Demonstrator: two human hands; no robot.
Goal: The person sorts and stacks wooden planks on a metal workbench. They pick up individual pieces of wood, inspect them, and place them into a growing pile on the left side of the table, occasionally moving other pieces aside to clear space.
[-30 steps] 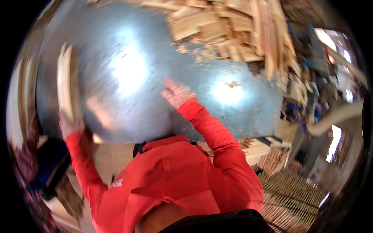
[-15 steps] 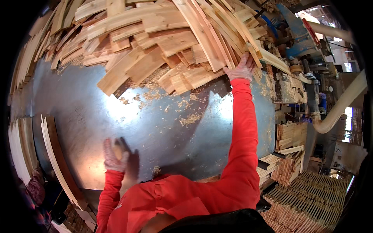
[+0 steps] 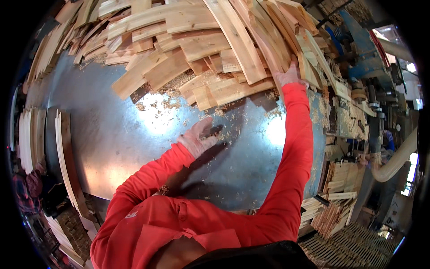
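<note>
My right hand (image 3: pixel 291 77), in a thin pale glove, is closed round the near end of a long wooden board (image 3: pixel 274 40) at the right of a heap. Some of its fingers are hidden behind the wood. My left hand (image 3: pixel 198 138), gloved alike, hovers over the metal tabletop (image 3: pixel 112 148) with fingers apart and nothing in it. Another long board (image 3: pixel 237 40) lies just left of the held one. Shorter planks (image 3: pixel 204 46) overlap each other across the far side of the table, and wood shavings (image 3: pixel 168 89) are strewn along their near edge.
Stacked boards (image 3: pixel 32 139) and a long strip stack (image 3: pixel 67 157) stand along the left. A blue machine (image 3: pixel 360 49) with a pale hose (image 3: pixel 398 157) is at the right. Stacked wooden strips (image 3: pixel 354 246) sit lower right. A person's plaid clothing (image 3: pixel 27 193) shows at the lower left.
My left hand has moved right and forward over the table. My right hand has closed on a board, and the boards near it have shifted and tilted.
</note>
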